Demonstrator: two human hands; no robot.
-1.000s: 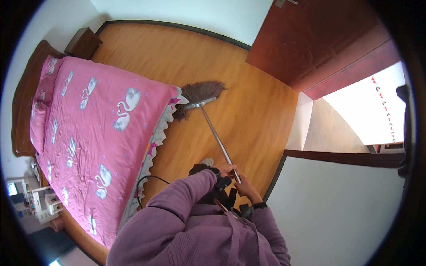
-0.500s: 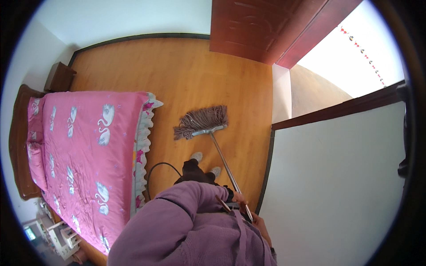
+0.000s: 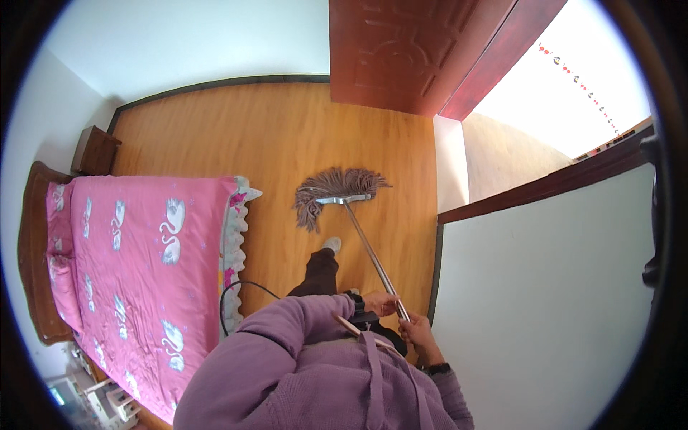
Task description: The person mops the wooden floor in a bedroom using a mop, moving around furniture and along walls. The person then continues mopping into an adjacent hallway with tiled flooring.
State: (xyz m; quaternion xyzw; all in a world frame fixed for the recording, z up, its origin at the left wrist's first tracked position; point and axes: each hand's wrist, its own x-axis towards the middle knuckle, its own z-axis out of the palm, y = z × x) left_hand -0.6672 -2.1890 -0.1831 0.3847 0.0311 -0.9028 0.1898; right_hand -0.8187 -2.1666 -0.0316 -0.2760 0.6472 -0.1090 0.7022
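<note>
A mop [image 3: 342, 188] with a brown-grey string head and a metal clamp lies spread on the wooden floor in front of me. Its metal handle slants back from the head toward my body. My left hand [image 3: 380, 303] wraps round this handle at about waist height. Nearer its top end, my right hand [image 3: 418, 332] is closed on the same handle, slightly lower and to the right. Parts of the fingers of both hands are hidden behind the handle. Both forearms are in purple sleeves, with dark bands at the wrists.
A bed [image 3: 143, 251] with a pink swan-print cover and ruffled skirt stands on the left. Beyond it is a brown nightstand [image 3: 95, 150]. A red-brown door [image 3: 401, 54] stands ajar beside a doorway. A white wall [image 3: 530, 308] runs along my right. A dark cable [image 3: 247, 282] loops beside my leg.
The mop head has shifted a little to the right and its strings have fanned out. One of my feet has stepped forward. Both hands now show more clearly on the handle.
</note>
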